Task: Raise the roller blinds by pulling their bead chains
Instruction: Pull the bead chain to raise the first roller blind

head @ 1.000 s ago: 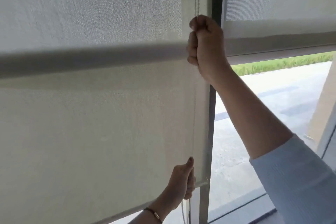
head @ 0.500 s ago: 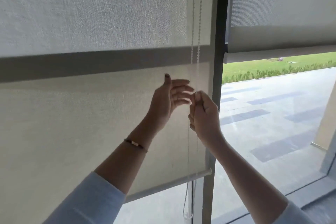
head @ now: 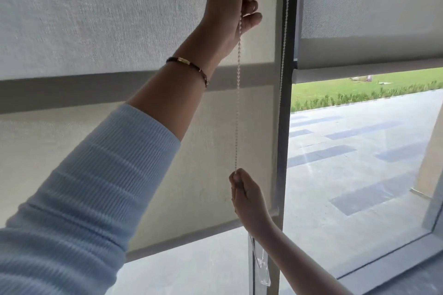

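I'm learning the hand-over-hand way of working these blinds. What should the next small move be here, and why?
Probably pull the left hand down along the bead chain while the right hand lets go and reaches up. The left hand grips the chain high, the right grips it low near the bottom bar, and the left blind hangs lower than the right blind.

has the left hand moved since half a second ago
Yes. The left hand has gone up the bead chain, from below the grey band showing through the blind to well above it.
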`<state>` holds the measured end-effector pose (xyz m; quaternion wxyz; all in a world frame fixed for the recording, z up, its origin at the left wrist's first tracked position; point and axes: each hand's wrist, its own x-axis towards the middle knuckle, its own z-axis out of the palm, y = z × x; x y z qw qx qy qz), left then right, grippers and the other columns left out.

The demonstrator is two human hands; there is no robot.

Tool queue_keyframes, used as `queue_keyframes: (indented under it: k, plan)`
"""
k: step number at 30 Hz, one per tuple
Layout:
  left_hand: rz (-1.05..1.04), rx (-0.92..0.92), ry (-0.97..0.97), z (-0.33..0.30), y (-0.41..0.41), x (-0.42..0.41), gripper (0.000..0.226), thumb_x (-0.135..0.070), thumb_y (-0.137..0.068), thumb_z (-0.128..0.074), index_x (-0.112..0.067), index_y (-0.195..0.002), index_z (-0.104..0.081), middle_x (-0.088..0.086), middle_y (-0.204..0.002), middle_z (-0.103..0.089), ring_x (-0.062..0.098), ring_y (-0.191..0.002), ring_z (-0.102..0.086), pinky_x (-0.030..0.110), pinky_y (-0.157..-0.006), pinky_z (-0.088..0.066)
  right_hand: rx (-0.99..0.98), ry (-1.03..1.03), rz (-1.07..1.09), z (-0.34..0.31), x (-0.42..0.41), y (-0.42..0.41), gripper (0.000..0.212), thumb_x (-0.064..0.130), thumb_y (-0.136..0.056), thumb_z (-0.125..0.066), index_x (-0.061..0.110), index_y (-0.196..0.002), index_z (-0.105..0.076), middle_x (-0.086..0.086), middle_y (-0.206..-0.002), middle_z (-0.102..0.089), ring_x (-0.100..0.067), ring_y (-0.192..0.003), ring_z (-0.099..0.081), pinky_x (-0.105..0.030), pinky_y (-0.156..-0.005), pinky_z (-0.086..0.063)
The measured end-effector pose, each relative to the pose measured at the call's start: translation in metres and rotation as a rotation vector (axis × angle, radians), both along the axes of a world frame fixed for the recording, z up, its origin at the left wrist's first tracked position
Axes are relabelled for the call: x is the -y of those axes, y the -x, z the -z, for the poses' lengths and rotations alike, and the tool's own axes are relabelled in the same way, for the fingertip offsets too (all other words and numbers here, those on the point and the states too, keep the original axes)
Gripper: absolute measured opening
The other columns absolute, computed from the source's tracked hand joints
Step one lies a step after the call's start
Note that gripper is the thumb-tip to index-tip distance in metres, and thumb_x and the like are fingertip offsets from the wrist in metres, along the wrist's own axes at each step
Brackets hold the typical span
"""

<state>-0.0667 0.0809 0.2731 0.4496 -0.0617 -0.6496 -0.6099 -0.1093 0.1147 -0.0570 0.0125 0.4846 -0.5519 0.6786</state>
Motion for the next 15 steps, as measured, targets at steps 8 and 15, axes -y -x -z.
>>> queue_keyframes:
  k: [8,15]
  plan:
    - [0.033,-0.037,-0.107,0.027,-0.004,-0.025,0.052,-0.041,-0.106,-0.040,-0.024,-0.058,-0.027,-0.009,-0.045,-0.023,0.008,-0.039,-0.013,0.016,-0.039,-0.012,0.005,-0.150,0.002,0.046,0.003,0.017,0.028,0.004,-0.093,-0.037,0.020,-0.071,-0.030,0.013,-0.062,-0.032,-0.005,-0.058,-0.025,-0.020,-0.056,-0.023]
    - [0.131,-0.046,-0.149,0.089,-0.012,-0.021,0.050,-0.045,-0.105,-0.039,-0.025,-0.061,-0.026,-0.009,-0.045,-0.023,0.006,-0.036,-0.015,0.012,-0.036,-0.015,0.080,-0.438,0.026,0.091,-0.001,0.046,0.043,0.001,-0.100,-0.039,0.033,-0.071,-0.041,0.010,-0.057,-0.036,-0.010,-0.056,-0.028,-0.033,-0.058,-0.027]
